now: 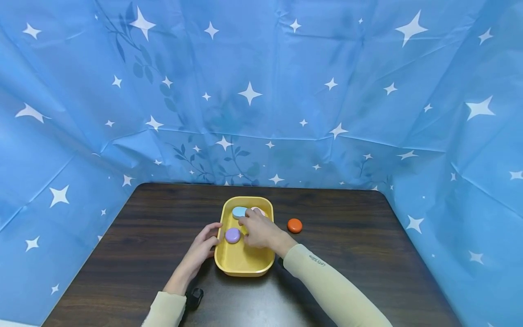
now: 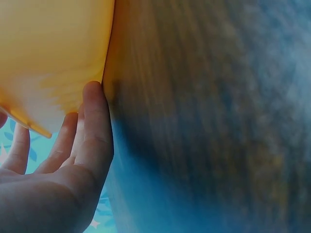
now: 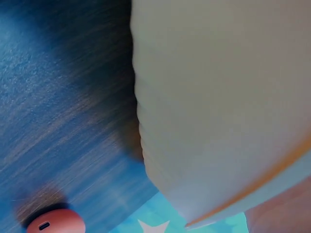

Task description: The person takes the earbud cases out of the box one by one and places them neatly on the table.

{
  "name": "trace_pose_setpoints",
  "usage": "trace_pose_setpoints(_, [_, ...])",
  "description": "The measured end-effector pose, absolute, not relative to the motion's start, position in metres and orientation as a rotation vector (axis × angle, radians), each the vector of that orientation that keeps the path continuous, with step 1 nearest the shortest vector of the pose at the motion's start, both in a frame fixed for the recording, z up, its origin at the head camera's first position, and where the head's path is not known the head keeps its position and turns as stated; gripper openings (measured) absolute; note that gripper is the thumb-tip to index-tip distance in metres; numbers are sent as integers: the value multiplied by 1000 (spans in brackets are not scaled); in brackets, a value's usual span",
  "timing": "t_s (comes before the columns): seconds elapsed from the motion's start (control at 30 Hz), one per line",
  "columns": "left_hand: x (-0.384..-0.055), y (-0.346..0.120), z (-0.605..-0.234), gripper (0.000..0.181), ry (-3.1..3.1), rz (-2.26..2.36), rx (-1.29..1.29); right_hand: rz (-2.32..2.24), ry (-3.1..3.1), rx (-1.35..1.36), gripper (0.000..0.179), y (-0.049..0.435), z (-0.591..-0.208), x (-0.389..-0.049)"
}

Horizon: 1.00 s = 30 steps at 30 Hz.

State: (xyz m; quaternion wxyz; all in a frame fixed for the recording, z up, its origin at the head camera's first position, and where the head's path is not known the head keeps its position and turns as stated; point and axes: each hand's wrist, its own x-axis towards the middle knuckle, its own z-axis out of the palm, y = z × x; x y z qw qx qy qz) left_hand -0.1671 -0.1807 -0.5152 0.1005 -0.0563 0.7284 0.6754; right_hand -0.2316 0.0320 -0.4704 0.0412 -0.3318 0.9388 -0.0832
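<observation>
A yellow plastic tray (image 1: 245, 268) stands on the dark table, holding a light-blue puck (image 1: 239, 212), a purple puck (image 1: 233, 235) and a pale pink puck (image 1: 257, 210) partly behind the fingers. My right hand (image 1: 261, 230) reaches in over the tray's right rim, fingers bent down, and pinches a small yellow puck (image 1: 244, 229) mostly hidden beneath it. My left hand (image 1: 200, 249) rests its fingertips on the tray's left side. In the left wrist view, relaxed fingers (image 2: 95, 126) touch the tray's outer wall.
An orange puck (image 1: 294, 225) lies on the table to the right of the tray; the right wrist view shows a small slot in its side. A dark wood table (image 1: 175, 204) runs back to a blue star-patterned curtain (image 1: 261, 113).
</observation>
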Motion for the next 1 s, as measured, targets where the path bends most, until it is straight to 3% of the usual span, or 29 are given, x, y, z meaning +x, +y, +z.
trace_pose_setpoints(1.0, [-168,-181,-517,51,2162,1987,-177,-391,2894,-1049,38,51,-446,-215])
